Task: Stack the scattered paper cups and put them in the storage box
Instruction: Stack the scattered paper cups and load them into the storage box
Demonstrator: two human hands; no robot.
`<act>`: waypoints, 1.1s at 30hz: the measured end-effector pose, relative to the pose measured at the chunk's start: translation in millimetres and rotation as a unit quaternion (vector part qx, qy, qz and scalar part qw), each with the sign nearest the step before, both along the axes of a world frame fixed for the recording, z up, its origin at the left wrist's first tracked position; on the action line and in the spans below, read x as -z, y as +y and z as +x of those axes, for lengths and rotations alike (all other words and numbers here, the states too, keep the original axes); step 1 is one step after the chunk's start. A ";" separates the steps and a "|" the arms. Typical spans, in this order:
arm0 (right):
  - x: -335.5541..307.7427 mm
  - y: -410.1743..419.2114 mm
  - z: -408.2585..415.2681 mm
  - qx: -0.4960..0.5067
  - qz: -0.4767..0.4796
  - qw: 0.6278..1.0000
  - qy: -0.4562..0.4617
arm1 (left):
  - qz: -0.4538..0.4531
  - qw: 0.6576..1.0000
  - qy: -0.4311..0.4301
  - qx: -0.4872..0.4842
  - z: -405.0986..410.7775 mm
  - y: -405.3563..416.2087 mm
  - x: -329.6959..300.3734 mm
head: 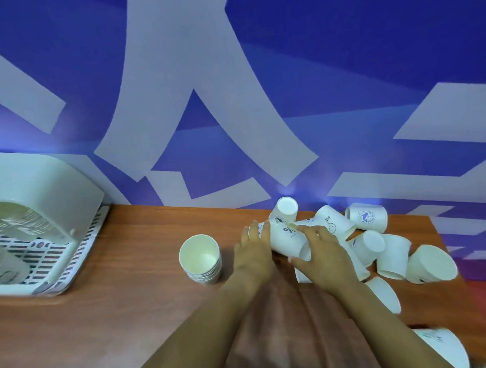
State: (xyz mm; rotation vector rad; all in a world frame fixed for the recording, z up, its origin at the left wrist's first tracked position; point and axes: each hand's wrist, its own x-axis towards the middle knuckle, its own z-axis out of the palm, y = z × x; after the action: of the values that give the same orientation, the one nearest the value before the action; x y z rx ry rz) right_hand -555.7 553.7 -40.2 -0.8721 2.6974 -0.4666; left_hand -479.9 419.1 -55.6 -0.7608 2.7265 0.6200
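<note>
Several white paper cups (391, 249) lie scattered on the right of the wooden table (129, 302), some on their sides, some upside down. A short stack of cups (200, 259) stands upright left of my hands. My left hand (253, 250) and my right hand (321, 253) both hold one cup lying on its side (288, 237), fingers curled round it. The white storage box (57, 258) sits at the far left with its lid raised and cups inside.
A blue wall with pale shapes rises right behind the table. One cup (444, 347) lies near the lower right edge. Bare wood stretches between the storage box and the stack. The table's right edge drops to a red floor.
</note>
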 end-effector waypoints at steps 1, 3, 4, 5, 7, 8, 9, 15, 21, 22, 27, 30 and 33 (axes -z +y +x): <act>3.4 -2.5 -2.5 -0.001 0.005 1.000 0.004 | -0.002 1.000 -0.009 -0.003 -3.9 -2.8 5.9; 9.3 -5.4 -7.6 -0.002 0.016 1.000 0.006 | -0.008 1.000 -0.021 -0.006 -10.3 -8.4 16.5; 12.1 -6.5 -10.1 -0.001 0.022 1.000 0.005 | -0.013 1.000 -0.027 -0.007 -12.9 -10.9 21.3; 14.6 -7.2 -12.3 0.001 0.028 1.000 0.002 | -0.017 0.999 -0.034 -0.006 -15.4 -12.9 26.0; 19.2 -9.0 -15.0 0.003 0.037 0.999 -0.006 | -0.027 0.999 -0.046 -0.001 -19.2 -15.4 34.7; 21.3 -9.8 -15.2 0.003 0.041 0.999 -0.008 | -0.031 0.998 -0.047 0.002 -20.8 -15.7 38.4; 23.3 -10.6 -15.4 0.002 0.046 0.999 -0.009 | -0.036 0.998 -0.046 0.005 -22.6 -15.8 41.5; 27.0 -13.5 -20.3 -0.016 0.064 0.998 -0.024 | -0.061 0.997 -0.047 0.009 -26.4 -10.9 47.8; 10.0 -7.8 -18.1 0.006 0.034 0.999 -0.038 | -0.030 0.999 -0.027 -0.004 -13.2 -4.9 29.6; 5.5 -3.7 -16.4 0.009 0.026 0.999 -0.040 | -0.021 1.000 -0.019 -0.002 -8.0 -2.9 24.8; -27.0 17.4 4.0 0.032 -0.007 0.999 -0.024 | 0.058 0.998 0.015 -0.013 30.8 11.7 2.3; -46.3 23.4 24.5 0.025 -0.009 1.000 -0.009 | 0.077 0.996 0.040 -0.027 54.0 14.6 -13.4; -64.1 26.4 47.6 0.029 -0.016 0.999 -0.004 | 0.087 0.992 0.081 -0.046 76.9 16.3 -31.3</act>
State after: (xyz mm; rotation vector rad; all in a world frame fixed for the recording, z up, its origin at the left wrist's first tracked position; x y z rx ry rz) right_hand -508.1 580.1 23.8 -0.8002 2.7224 -0.5272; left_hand -403.0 435.5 -24.3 -0.8289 2.7460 0.9657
